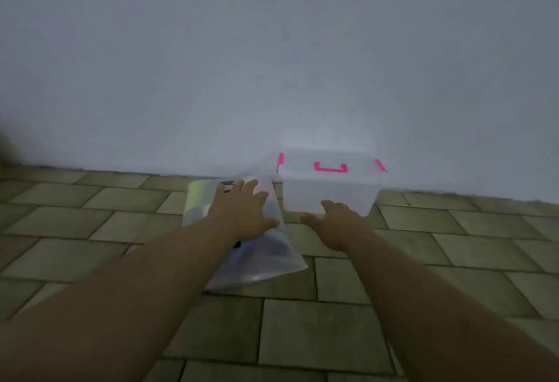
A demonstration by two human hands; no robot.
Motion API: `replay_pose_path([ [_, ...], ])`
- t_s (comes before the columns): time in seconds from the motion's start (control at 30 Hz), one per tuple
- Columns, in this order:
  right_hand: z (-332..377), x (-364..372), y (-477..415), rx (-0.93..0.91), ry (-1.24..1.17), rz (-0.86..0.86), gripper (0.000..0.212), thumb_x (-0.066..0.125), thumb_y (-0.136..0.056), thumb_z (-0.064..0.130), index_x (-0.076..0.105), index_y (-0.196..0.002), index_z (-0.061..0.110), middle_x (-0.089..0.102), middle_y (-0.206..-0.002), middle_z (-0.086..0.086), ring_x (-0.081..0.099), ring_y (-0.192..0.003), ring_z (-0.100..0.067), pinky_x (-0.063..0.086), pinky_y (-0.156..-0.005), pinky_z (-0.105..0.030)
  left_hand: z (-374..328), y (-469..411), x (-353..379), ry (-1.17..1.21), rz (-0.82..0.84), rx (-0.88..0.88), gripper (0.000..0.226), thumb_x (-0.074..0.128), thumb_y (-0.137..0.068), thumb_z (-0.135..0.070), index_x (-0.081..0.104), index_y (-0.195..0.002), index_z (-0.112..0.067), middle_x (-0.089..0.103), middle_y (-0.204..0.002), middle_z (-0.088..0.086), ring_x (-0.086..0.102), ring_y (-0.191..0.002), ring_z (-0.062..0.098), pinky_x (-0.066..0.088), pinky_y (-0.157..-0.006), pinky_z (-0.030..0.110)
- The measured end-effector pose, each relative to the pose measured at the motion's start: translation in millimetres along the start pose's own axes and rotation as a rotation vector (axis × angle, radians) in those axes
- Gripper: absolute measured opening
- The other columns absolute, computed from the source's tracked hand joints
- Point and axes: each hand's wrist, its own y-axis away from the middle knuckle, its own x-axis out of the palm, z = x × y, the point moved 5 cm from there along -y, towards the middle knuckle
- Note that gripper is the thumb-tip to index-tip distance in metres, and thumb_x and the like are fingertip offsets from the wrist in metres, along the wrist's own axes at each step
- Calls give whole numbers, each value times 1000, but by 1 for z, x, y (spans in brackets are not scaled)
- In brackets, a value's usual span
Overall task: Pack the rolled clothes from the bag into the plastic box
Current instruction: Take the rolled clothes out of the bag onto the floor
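Two hands are shown in the head view, fingers spread, nothing clasped. The left hand [242,212] is held over the bag [272,263] at frame centre on the floor [121,230]; the right hand [338,224] is reached toward the plastic box [326,192] beside it, its lid [329,158] seemingly shut. The rolled clothes [272,245] are bagged. Unpacking is unstarted; opening the box is called for.

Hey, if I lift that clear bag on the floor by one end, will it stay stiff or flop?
Probably flops: the bag looks like thin, see-through film lying slack on the tiles. The dark bundles showing through would likely slide toward the low end. It probably weighs little for its bulk, if that's cloth.
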Motion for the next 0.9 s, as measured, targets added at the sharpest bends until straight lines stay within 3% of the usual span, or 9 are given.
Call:
replay_pose_path([
  [0.13,-6,60,28,144,-201,70,76,52,-80,65,43,-135,14,52,-130,-12,54,-111,-28,43,-78,-33,19,30,41,-81,-41,-1,84,29,-81,-78,12,-149,-32,-2,-160,6,-1,-146,30,4,-111,60],
  [0.2,2,83,37,204,-351,109,56,59,-83,49,49,-125,12,58,-106,-7,59,-89,-21,49,-66,-30,29,36,54,-71,10,-10,84,30,-81,-77,7,-149,-33,3,-159,7,5,-145,31,11,-111,59],
  [0.37,10,91,34,324,-645,57,17,55,-87,8,61,-102,7,64,-94,-17,64,-81,-30,58,-75,-43,34,36,58,24,149,-22,88,38,-83,-72,-4,-149,-33,6,-159,7,16,-142,32,29,-110,53],
  [0.47,-2,84,38,321,-763,175,16,55,-82,-4,61,-81,10,62,-80,-19,58,-63,-27,54,-60,-38,24,41,55,23,187,-24,89,40,-83,-72,-5,-149,-33,5,-159,9,18,-141,36,31,-109,53],
  [0.57,-27,71,39,375,-835,237,20,56,-82,-9,61,-94,6,61,-79,-17,56,-61,-24,53,-54,-34,-1,51,54,1,226,-51,90,41,-81,-72,-3,-149,-33,14,-155,11,27,-134,37,36,-102,51],
  [0.67,-67,53,31,517,-931,-58,33,56,-85,-4,59,-116,6,64,-88,-21,61,-75,-30,54,-68,-42,-33,51,50,-9,204,25,82,44,-81,-68,8,-147,-34,20,-152,12,29,-132,36,37,-98,52],
  [0.73,-74,51,42,611,-1169,-135,27,57,-89,5,57,-116,5,66,-98,-21,63,-80,-30,53,-66,-38,-46,43,43,-32,118,128,76,42,-85,-64,10,-147,-36,7,-157,9,15,-141,37,27,-106,56],
  [0.8,-56,63,60,578,-1260,54,17,57,-92,20,59,-102,6,68,-93,-18,65,-75,-29,53,-62,-37,-46,31,44,-4,119,164,73,42,-87,-62,7,-147,-40,-5,-160,4,0,-145,35,15,-111,60],
  [0.9,-10,92,95,472,-1137,438,18,61,-89,23,62,-97,7,71,-81,-18,69,-67,-30,57,-55,-33,-36,16,59,67,278,103,81,47,-85,-62,-4,-146,-46,-13,-159,1,-5,-145,36,19,-112,61],
])
